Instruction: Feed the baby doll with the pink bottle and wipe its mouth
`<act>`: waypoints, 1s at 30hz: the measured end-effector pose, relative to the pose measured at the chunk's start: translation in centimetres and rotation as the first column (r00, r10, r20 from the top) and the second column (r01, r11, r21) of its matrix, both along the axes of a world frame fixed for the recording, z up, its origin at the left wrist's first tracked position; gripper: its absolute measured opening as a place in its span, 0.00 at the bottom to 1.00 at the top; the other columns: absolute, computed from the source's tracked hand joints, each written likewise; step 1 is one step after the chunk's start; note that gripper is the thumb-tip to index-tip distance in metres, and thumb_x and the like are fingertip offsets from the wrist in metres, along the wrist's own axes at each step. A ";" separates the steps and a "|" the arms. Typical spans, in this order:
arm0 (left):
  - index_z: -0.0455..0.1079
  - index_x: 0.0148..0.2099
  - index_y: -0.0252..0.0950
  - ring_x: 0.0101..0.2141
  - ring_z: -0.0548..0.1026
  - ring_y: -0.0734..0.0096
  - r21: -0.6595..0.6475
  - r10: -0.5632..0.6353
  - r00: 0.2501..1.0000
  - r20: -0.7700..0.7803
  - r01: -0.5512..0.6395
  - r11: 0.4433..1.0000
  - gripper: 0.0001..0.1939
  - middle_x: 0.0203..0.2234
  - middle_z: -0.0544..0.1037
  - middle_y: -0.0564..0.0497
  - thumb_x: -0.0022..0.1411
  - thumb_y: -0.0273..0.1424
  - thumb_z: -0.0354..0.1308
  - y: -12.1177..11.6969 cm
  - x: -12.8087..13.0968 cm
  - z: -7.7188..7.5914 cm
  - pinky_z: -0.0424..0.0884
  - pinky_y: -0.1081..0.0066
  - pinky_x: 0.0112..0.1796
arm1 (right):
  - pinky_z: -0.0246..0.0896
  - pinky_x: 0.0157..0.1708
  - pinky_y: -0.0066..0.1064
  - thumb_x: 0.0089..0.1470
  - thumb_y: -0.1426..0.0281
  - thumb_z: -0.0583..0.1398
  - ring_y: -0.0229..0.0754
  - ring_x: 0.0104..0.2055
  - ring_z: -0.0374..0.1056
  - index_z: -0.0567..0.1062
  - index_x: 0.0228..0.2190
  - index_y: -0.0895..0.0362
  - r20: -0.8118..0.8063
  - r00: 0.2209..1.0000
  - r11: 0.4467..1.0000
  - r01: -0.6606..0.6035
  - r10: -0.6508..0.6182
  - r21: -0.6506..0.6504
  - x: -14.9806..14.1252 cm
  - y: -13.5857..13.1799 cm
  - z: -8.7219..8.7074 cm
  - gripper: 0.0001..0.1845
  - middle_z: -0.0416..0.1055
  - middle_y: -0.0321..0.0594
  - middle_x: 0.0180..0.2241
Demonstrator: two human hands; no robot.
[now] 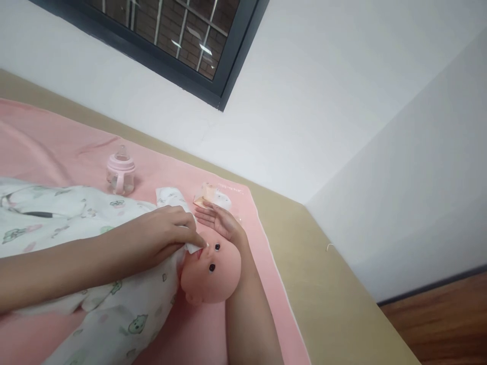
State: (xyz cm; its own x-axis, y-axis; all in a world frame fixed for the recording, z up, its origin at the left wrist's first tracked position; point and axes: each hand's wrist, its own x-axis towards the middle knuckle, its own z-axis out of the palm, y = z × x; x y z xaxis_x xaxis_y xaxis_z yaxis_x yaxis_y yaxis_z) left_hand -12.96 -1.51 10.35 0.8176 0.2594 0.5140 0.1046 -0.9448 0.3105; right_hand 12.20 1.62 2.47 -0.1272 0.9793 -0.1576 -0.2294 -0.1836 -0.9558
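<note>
A baby doll lies on its back, its bald head (224,271) toward the right and its body in a white outfit (144,309) printed with green figures. Pinched in the fingers of my left hand (167,235) is a small white cloth or tissue (193,248), pressed at the doll's mouth. My right hand (217,219) lies beyond the head, palm up with fingers stretched out, and its wrist and forearm run alongside the crown. Just past those fingertips rests a clear plastic packet (208,193) with something pale orange and white in it.
A pink-lidded baby bottle (120,175) with handles stands behind the doll. Pink cloth (41,137) covers much of the tan table (300,263). The table meets a white wall with a dark-framed window (224,83). Wood-coloured flooring (445,319) shows at lower right.
</note>
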 end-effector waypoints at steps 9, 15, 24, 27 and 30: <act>0.67 0.55 0.43 0.44 0.73 0.62 -0.256 0.185 0.982 -0.026 -0.185 0.949 0.18 0.46 0.76 0.51 0.68 0.38 0.44 1.2 -0.9 1.9 0.65 0.69 0.43 | 0.59 0.57 0.44 0.57 0.62 0.58 0.43 0.45 0.72 0.69 0.50 0.55 -0.027 0.999 1.000 -0.026 0.026 0.001 0.0 -0.6 0.4 0.20 0.75 0.43 0.45; 0.63 0.58 0.41 0.28 0.73 0.60 -0.420 0.267 0.958 -0.101 -0.285 0.862 0.27 0.26 0.75 0.51 0.63 0.50 0.46 4.4 -1.8 2.1 0.66 0.69 0.29 | 0.57 0.58 0.47 0.52 0.58 0.62 0.48 0.52 0.69 0.74 0.45 0.54 0.084 0.991 0.988 -0.112 0.104 0.103 -0.1 -2.0 3.9 0.20 0.69 0.45 0.53; 0.60 0.59 0.39 0.24 0.71 0.64 -0.473 0.223 0.965 -0.141 -0.264 0.841 0.26 0.25 0.73 0.52 0.64 0.46 0.44 5.1 -1.9 1.9 0.64 0.71 0.25 | 0.56 0.60 0.46 0.55 0.58 0.60 0.48 0.58 0.64 0.74 0.48 0.50 0.529 0.829 0.914 -0.340 0.180 0.222 -2.7 -5.3 12.4 0.20 0.66 0.41 0.57; 0.59 0.60 0.37 0.24 0.71 0.67 -0.459 0.209 0.966 -0.151 -0.256 0.850 0.26 0.26 0.74 0.51 0.65 0.44 0.44 4.6 -1.9 2.2 0.63 0.73 0.26 | 0.55 0.60 0.45 0.57 0.61 0.59 0.47 0.59 0.62 0.73 0.50 0.49 0.602 0.775 0.891 -0.394 0.190 0.225 -4.3 -6.0 13.5 0.19 0.67 0.38 0.55; 0.57 0.61 0.37 0.24 0.71 0.67 -0.456 0.206 0.962 -0.180 -0.267 0.849 0.27 0.28 0.75 0.50 0.65 0.45 0.42 4.4 -1.8 2.2 0.64 0.72 0.26 | 0.56 0.60 0.44 0.57 0.63 0.58 0.45 0.58 0.63 0.74 0.48 0.49 0.641 0.748 0.892 -0.396 0.174 0.219 -5.2 -6.3 13.8 0.17 0.70 0.36 0.53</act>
